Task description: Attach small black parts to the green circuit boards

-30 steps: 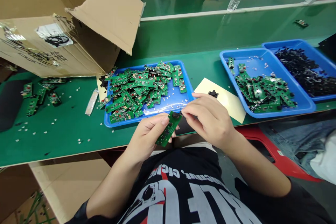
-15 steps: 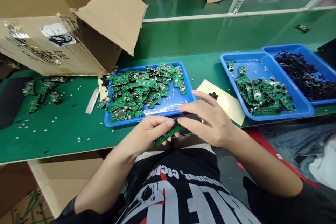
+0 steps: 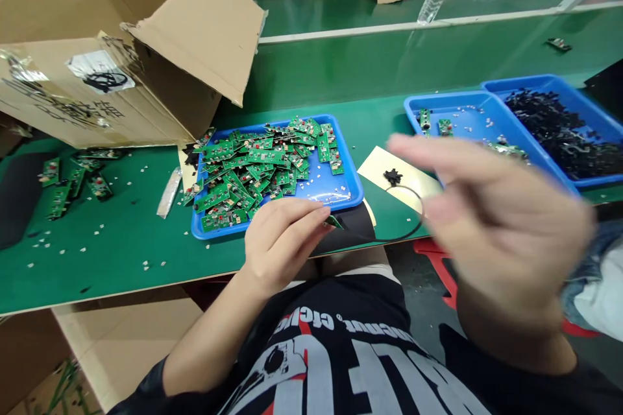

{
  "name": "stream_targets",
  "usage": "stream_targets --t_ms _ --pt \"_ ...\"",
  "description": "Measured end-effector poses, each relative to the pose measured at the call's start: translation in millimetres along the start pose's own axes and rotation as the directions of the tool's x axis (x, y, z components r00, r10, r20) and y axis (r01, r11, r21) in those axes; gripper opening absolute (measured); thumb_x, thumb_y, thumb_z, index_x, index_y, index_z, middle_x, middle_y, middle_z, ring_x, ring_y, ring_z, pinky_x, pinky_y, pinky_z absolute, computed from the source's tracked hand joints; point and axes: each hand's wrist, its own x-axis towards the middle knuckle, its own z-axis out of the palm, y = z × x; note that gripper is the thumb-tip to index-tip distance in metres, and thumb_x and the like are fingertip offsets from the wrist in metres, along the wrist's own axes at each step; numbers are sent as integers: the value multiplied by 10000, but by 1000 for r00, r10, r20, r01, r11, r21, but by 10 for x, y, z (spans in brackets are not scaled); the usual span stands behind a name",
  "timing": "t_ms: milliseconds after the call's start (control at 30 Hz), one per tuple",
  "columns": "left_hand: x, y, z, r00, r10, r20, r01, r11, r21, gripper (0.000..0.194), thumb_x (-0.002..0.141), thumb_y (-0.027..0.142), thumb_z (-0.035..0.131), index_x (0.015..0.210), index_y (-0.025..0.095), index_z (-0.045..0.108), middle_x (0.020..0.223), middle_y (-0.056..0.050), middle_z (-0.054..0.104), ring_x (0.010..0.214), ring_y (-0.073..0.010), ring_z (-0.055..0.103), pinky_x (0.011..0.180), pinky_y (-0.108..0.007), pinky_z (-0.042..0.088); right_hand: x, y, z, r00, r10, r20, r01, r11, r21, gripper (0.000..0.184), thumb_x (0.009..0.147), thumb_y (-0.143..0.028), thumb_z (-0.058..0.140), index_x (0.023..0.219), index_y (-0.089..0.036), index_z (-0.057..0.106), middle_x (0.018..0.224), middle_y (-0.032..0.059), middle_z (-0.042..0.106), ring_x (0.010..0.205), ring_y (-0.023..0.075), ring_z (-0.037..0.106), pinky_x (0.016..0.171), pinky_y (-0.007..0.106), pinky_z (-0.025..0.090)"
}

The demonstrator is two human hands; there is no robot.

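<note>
Pinching a green circuit board (image 3: 334,222) in the left hand (image 3: 282,240)

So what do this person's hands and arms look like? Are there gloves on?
No gloves: the left hand and right hand are bare, and so are the forearms. No ring or watch shows on the left; the right is too blurry for small details. The sleeves are black and short, on a black shirt with pale letters.

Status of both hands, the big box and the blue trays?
Left hand: gripping a circuit board, mostly hidden
Right hand: blurred, grip unclear
Big box: open
Left tray: heaped with circuit boards
Middle tray: partly hidden by right hand
Right tray: heaped with black parts
</note>
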Motion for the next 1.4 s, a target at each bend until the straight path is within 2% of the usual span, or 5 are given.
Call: stream_targets --t_ms 133,400,533,967,1400 --pt "23 7 6 995 45 -87 -38 996 87 299 735 120 725 1006 178 614 884 -58 712 795 -164 675 679 -269 554 74 -25 239 990 54 134 -66 994 85 187 873 -231 581 1048 -216 647 1061 50 721 1038 241 658 1109 603 293" --pt "-20 -41 -17 980 84 -180 -54 985 165 250 716 128 726 917 238 625 872 -18 710 777 -172 674 695 -321 566 -9 45 379 928 302 220 -371 808 458 111 859 -224 598 874 -188 702 676 -13 712 668 134 679 787 313 570" --pt "-32 -36 -30 980 86 -182 -53 982 181 234 701 85 710 868 236 647 849 -7 699 800 -181 665 846 -412 531 -3 19 376 933 303 195 -359 817 450 96 833 -190 606 841 -193 701 687 -7 712 689 143 681 676 262 570" --pt "-50 -67 -5 969 169 -180 -143 978 150 187 732 83 673 853 227 680 873 -10 679 787 -161 617 801 -368 533 -15 -201 362 983 178 50 -184 910 371 130 796 -79 565 727 -171 627 647 -25 663 591 94 604 607 220 521" --pt "-112 -156 -94 978 150 -146 -138 987 86 232 741 122 655 897 294 648 878 17 684 872 -191 666 925 -524 535 6 -29 431 913 370 174 -408 793 453 87 798 -193 628 732 -179 683 688 4 702 616 113 633 579 211 519"
